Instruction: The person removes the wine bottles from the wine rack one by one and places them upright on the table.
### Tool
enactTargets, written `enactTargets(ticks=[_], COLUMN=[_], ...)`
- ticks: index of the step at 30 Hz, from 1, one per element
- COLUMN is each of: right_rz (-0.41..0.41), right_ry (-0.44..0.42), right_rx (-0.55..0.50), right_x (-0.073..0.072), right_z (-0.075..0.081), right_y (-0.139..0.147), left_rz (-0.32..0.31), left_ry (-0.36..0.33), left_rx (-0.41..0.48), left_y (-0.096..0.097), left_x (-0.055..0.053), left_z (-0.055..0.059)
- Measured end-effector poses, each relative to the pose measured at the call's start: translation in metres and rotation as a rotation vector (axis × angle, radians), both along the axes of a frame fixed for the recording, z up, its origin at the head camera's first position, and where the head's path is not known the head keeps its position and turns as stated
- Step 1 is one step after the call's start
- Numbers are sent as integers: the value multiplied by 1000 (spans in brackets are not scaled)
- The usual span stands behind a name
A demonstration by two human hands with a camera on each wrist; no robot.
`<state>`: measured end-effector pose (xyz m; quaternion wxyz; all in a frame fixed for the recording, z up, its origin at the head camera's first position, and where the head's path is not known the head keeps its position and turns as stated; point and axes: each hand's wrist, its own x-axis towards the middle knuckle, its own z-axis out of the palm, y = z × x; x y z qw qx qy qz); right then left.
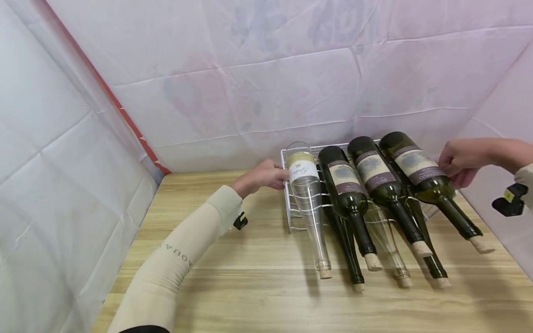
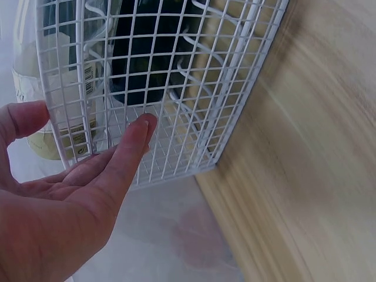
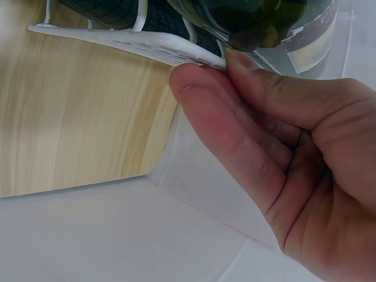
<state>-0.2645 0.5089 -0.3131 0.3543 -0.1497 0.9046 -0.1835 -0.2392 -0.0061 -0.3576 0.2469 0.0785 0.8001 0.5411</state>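
A white wire wine rack (image 1: 287, 208) stands on the table, loaded with corked bottles on two levels. My left hand (image 1: 268, 175) holds its left side, the thumb at the top rim and the fingers against the mesh (image 2: 154, 144). At the opposite end, my right hand (image 3: 264, 129) pinches the rack's edge (image 3: 135, 44) between thumb and fingers, beneath a green bottle. On top lie a clear bottle (image 1: 302, 169) with a white label and three dark green bottles, the rightmost (image 1: 418, 164) nearest my right hand. Their necks point toward me.
Below, a clear bottle (image 1: 387, 240) and dark bottles (image 1: 351, 259) poke their necks out over the wooden table (image 1: 233, 296). White sheeting (image 1: 200, 92) hangs close behind the rack and along both sides. A red strip (image 1: 129, 120) runs down the left corner.
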Motion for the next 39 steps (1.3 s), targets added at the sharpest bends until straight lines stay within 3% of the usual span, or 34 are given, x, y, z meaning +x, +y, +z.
enactTargets(ticks=[13, 26, 39], right_rz=[-33, -25, -30], right_ry=[-29, -31, -49], right_rx=[5, -51, -76], right_x=[2, -4, -9], right_z=[2, -2, -3], right_y=[-21, -45, -55], left_rz=[-32, 4, 20], left_ry=[-2, 9, 4], left_rx=[38, 38, 70], left_y=[-19, -47, -61], left_x=[-10, -14, -18], left_z=[-3, -6, -10])
